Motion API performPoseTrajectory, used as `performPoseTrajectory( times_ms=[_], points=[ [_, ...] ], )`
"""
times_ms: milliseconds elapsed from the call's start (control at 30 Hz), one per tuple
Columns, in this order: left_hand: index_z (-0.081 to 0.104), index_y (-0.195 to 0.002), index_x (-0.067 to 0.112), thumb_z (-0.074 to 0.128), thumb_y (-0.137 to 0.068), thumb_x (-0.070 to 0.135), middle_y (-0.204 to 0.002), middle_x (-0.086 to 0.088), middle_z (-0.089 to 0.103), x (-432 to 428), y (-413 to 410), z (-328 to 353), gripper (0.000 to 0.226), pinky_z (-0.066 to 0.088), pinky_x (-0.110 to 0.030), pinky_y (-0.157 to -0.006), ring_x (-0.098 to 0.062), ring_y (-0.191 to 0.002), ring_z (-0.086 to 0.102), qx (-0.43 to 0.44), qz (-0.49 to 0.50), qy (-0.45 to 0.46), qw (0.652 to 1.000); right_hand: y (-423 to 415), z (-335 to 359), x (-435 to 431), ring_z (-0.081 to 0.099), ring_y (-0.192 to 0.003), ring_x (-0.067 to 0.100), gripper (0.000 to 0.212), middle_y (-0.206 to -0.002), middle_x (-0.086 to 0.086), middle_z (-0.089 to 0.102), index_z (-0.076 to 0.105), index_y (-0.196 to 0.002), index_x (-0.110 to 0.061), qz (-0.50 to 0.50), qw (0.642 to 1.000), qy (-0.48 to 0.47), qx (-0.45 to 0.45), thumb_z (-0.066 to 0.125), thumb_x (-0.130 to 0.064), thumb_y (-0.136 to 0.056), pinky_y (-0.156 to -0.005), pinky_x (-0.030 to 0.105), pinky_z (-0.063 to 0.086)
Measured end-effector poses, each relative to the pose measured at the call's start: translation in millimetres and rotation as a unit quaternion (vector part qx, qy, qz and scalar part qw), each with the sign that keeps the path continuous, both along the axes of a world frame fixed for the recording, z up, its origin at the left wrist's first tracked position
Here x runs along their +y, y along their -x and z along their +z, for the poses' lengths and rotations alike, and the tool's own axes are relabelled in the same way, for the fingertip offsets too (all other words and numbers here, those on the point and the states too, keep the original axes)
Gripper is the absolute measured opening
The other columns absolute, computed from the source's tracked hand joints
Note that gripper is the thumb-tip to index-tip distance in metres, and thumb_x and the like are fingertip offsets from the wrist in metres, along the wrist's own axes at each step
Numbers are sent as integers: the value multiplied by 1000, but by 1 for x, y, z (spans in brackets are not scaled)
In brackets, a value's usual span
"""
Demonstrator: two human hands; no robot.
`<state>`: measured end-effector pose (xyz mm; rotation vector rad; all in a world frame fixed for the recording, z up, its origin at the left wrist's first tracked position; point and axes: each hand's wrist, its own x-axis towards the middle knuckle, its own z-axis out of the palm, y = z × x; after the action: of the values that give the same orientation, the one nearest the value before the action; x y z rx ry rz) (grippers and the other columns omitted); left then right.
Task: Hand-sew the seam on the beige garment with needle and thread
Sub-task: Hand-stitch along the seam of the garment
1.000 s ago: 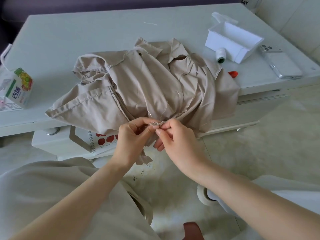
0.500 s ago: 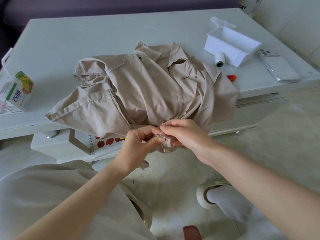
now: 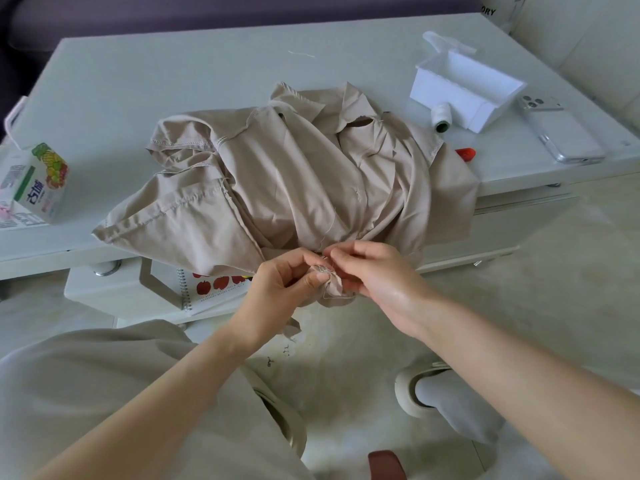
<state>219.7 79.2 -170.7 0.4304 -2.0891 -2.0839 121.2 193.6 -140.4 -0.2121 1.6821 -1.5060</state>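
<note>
With the seam (image 3: 331,286) of the beige garment (image 3: 294,174) pinched in the left hand (image 3: 280,289), the needle (image 3: 323,269), seemingly pinched by the right hand (image 3: 375,282) just beside it, should be drawn through gently, cloth kept taut.

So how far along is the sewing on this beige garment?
Started: a thread already runs across the beige garment to the hands. In hand: the left hand pinches a bunched fold in front of the table while the right hand pinches what looks like the needle there. Left: finishing the seam, knotting, cutting; how much remains is hidden.
</note>
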Motion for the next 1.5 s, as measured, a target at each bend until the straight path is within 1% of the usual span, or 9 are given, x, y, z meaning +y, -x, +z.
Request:
performPoseTrajectory(
  times_ms=[233, 400, 600, 667, 833, 900, 1133, 1333, 1500],
  points=[
    [60, -87, -2, 51, -92, 17, -63, -6, 56, 1, 0, 1, 22, 38, -23, -47, -9, -48, 41, -38, -3, 0, 999, 25, -1, 14, 62, -65, 15, 19, -65, 3, 55, 55, -84, -6, -178, 978, 80, -75, 43, -5, -99, -72, 27, 55],
    [62, -84, 3, 52, -86, 34, -67, -11, 56, 0, 2, -1, 32, 40, -40, -58, -22, -55, 46, -70, 16, -7, 997, 36, -11, 38, 45, -43, 6, 20, -58, -1, 45, 54, -88, -8, -245, 951, 131, -138, 39, -4, -100, -56, 22, 55],
    [64, -82, 7, 51, -83, 39, -75, -14, 62, -2, 2, -6, 34, 42, -48, -66, -30, -69, 47, -87, 32, -14, 996, 26, -50, 72, 26, -39, 1, 22, -62, -3, 37, 57, -89, -16, -116, 991, -50, 49, 39, -15, -102, -39, 12, 21],
    [62, -86, 2, 51, -83, 39, -77, -18, 60, -3, 2, -7, 39, 43, -52, -66, -30, -69, 47, -91, 42, -12, 995, 23, -62, 80, 27, -38, 0, 22, -62, -3, 39, 57, -89, -18, -81, 988, -102, 88, 39, -16, -102, -40, 13, 21],
    [61, -86, 0, 48, -95, 25, -75, -10, 67, -3, 2, -10, 30, 45, -30, -70, -21, -72, 58, -93, 42, 15, 995, 24, -82, 95, 31, -38, 1, 24, -61, -3, 41, 56, -85, -19, -57, 975, -158, 143, 39, -15, -101, -42, 13, 25],
    [60, -86, -1, 48, -96, 26, -71, -9, 66, -1, 2, -11, 31, 42, -34, -66, -24, -68, 52, -102, 31, 14, 994, 22, -86, 97, 34, -39, 1, 25, -60, -2, 41, 56, -84, -19, -46, 967, -176, 176, 39, -12, -101, -42, 12, 26],
    [65, -78, 16, 49, -85, 42, -76, -15, 59, -1, 2, -7, 31, 42, -37, -62, -26, -67, 46, -105, 37, -1, 994, 7, -71, 74, 44, -50, -1, 24, -65, -9, 48, 56, -84, -20, -36, 949, -142, 279, 40, -10, -99, -51, 14, 32],
    [69, -78, 20, 50, -96, 30, -91, -22, 67, 1, 0, 2, 27, 48, -65, -56, -30, -63, 57, -103, 44, 22, 993, -20, -42, 26, 56, -70, -2, 24, -86, -7, 64, 55, -88, -29, -48, 963, -37, 264, 42, -12, -99, -62, 13, 36],
    [67, -83, 14, 56, -90, 34, -74, -20, 66, 0, -1, 2, 24, 55, -54, -52, -40, -58, 58, -74, 75, 36, 994, -36, -34, 7, 47, -56, 2, 18, -60, -13, 49, 57, -94, -21, -33, 970, -57, 235, 40, -16, -99, -54, 13, 33]
  ],
)
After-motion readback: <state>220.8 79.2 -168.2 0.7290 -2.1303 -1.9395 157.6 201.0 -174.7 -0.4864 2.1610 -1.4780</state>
